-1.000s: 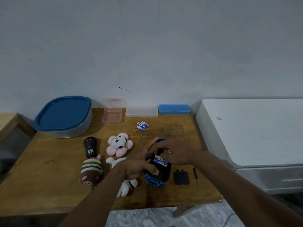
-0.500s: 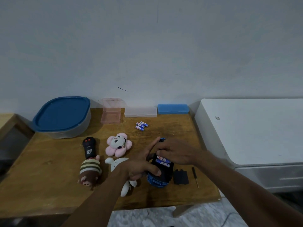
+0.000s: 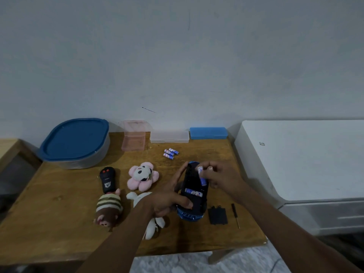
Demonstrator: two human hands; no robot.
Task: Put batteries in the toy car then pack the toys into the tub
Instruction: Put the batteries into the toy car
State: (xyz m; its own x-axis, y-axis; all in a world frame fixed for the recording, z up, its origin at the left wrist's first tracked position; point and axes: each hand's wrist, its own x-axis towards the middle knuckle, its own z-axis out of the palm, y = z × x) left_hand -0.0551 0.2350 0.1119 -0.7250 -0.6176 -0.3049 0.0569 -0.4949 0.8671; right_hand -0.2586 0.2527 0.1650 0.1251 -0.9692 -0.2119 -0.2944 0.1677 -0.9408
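Toy car (image 3: 194,196) gripped by left hand (image 3: 167,201), right hand (image 3: 222,179) pinching battery (image 3: 201,175)

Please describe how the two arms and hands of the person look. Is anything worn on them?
Both forearms are bare up to the picture's lower edge, with no sleeve, watch or glove visible. The left hand and the right hand are bare too. No ring or bracelet can be made out in this dim picture. The fingers are slim.

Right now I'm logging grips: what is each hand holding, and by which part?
The left hand steadies the toy car, upside down, by its left side. The right hand pinches a battery by its upper end.
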